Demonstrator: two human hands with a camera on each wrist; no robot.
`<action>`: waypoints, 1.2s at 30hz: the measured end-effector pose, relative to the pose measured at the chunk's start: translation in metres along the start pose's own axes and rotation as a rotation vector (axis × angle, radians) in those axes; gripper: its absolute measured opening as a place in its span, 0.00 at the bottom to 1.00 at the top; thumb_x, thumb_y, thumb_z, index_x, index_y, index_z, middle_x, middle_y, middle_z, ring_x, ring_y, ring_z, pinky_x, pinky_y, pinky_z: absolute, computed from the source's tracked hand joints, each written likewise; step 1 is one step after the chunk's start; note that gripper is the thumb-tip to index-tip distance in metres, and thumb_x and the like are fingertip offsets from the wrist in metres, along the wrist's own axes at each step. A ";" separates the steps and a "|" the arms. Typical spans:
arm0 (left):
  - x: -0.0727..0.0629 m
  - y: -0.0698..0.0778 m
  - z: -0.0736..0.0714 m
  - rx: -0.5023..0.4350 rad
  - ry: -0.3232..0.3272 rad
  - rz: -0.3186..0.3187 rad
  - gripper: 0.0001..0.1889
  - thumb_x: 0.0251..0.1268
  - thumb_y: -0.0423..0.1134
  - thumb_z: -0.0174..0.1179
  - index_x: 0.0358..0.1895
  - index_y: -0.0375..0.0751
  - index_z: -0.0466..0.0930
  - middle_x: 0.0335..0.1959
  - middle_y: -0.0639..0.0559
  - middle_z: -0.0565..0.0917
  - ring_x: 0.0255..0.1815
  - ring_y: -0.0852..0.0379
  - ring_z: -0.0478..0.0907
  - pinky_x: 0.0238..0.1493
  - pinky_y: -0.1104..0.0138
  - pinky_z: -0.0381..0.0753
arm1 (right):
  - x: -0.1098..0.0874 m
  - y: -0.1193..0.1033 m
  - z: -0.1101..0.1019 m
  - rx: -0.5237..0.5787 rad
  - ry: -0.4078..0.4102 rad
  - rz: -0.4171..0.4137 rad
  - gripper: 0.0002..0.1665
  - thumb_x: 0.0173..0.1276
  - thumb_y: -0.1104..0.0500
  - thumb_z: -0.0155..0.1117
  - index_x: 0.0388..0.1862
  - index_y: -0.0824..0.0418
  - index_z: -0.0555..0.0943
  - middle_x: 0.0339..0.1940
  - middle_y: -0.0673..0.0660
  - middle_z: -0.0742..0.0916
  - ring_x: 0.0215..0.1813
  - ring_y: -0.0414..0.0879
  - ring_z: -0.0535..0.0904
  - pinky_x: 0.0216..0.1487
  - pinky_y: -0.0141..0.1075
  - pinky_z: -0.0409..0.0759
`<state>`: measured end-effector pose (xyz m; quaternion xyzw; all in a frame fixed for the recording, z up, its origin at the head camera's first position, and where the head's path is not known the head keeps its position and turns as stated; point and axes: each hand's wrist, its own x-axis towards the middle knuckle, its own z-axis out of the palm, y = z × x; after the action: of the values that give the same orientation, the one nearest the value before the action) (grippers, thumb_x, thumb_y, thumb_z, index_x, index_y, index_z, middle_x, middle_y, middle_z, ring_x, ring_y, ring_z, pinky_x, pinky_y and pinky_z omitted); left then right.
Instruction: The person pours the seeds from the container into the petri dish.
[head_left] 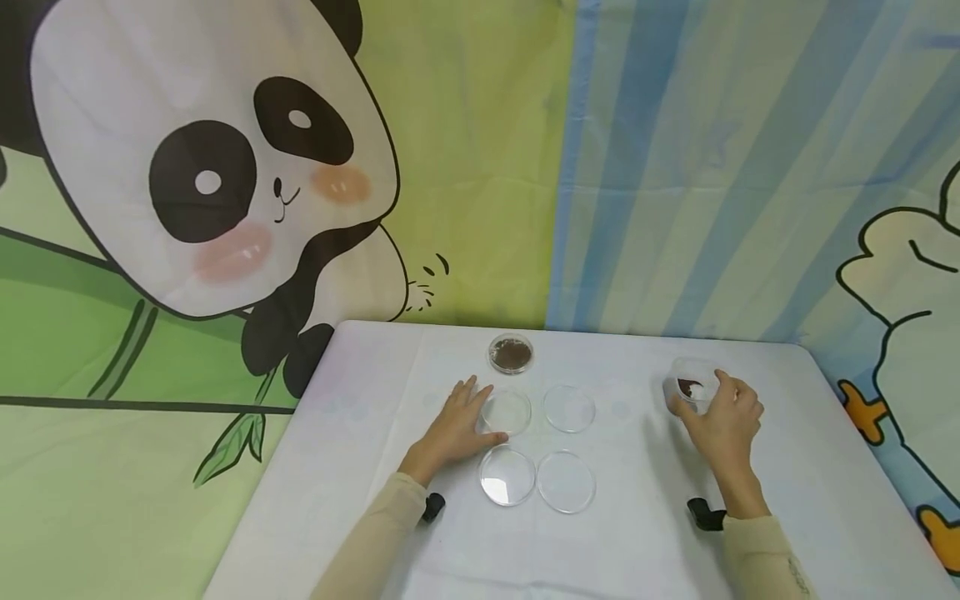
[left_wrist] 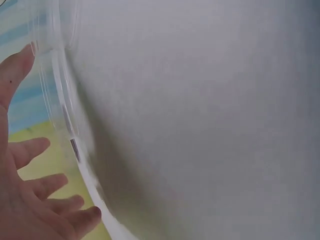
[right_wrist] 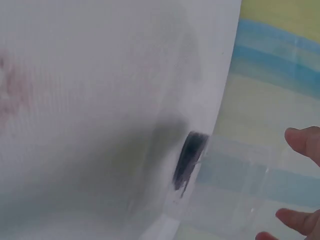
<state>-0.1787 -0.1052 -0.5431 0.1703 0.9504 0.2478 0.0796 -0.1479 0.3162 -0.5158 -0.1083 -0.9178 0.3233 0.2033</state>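
Note:
My left hand [head_left: 457,425], fingers spread, reaches round the left side of a clear petri dish [head_left: 508,412]; in the left wrist view its fingers [left_wrist: 49,185] stand apart from each other and grip nothing. At the right of the table is a clear plastic tub [head_left: 692,368] holding dark brown granules [right_wrist: 190,160] and a small white piece. My right hand [head_left: 723,425] is beside this tub, thumb and fingers spread on either side. Fingertips [right_wrist: 295,220] show just off the tub's rim in the right wrist view.
Behind the left hand stands a round dish of brown granules [head_left: 511,356]. Three more clear dishes lie near it: a back right one [head_left: 568,408], a front left one [head_left: 507,475] and a front right one [head_left: 566,482]. Printed cloth hangs behind the white table [head_left: 622,533].

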 end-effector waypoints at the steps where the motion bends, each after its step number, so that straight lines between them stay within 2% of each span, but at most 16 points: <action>1: 0.000 -0.001 0.000 0.006 -0.004 -0.007 0.51 0.56 0.68 0.66 0.79 0.48 0.58 0.81 0.40 0.46 0.80 0.36 0.40 0.73 0.42 0.51 | 0.001 0.002 0.000 -0.010 -0.010 0.028 0.51 0.61 0.52 0.74 0.73 0.75 0.59 0.67 0.80 0.62 0.67 0.77 0.54 0.58 0.72 0.53; 9: 0.002 -0.003 0.000 0.036 -0.039 -0.068 0.50 0.56 0.69 0.65 0.79 0.53 0.57 0.81 0.37 0.44 0.79 0.32 0.34 0.73 0.39 0.44 | 0.010 0.016 0.002 -0.049 -0.122 0.165 0.66 0.63 0.38 0.70 0.77 0.77 0.44 0.71 0.84 0.56 0.69 0.81 0.51 0.60 0.74 0.54; 14: 0.003 -0.003 -0.001 0.068 -0.049 -0.081 0.48 0.58 0.69 0.63 0.79 0.55 0.57 0.81 0.36 0.45 0.79 0.32 0.35 0.70 0.32 0.36 | 0.013 0.019 0.003 -0.045 -0.182 0.236 0.70 0.62 0.33 0.68 0.76 0.80 0.42 0.68 0.87 0.57 0.67 0.83 0.53 0.59 0.74 0.57; 17: 0.004 -0.004 0.000 0.075 -0.054 -0.087 0.47 0.59 0.70 0.62 0.79 0.57 0.57 0.80 0.36 0.46 0.79 0.31 0.35 0.67 0.28 0.35 | 0.014 0.020 0.003 -0.026 -0.205 0.262 0.71 0.62 0.32 0.67 0.75 0.81 0.42 0.67 0.88 0.58 0.67 0.82 0.55 0.60 0.72 0.59; 29: 0.003 -0.002 -0.002 0.052 -0.069 -0.109 0.47 0.60 0.70 0.61 0.80 0.59 0.56 0.79 0.32 0.50 0.78 0.27 0.38 0.66 0.27 0.34 | 0.017 0.022 0.003 0.098 -0.205 0.259 0.69 0.62 0.38 0.72 0.77 0.78 0.42 0.69 0.84 0.62 0.68 0.78 0.60 0.63 0.66 0.63; 36: 0.002 0.000 -0.002 0.067 -0.069 -0.118 0.45 0.61 0.69 0.61 0.79 0.60 0.56 0.79 0.33 0.50 0.78 0.28 0.39 0.66 0.27 0.36 | 0.015 0.011 0.009 0.179 -0.177 0.230 0.67 0.59 0.44 0.76 0.79 0.72 0.45 0.71 0.79 0.63 0.70 0.74 0.60 0.66 0.64 0.61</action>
<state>-0.1810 -0.1049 -0.5414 0.1250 0.9633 0.2046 0.1210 -0.1649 0.3249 -0.5247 -0.1654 -0.8812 0.4332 0.0921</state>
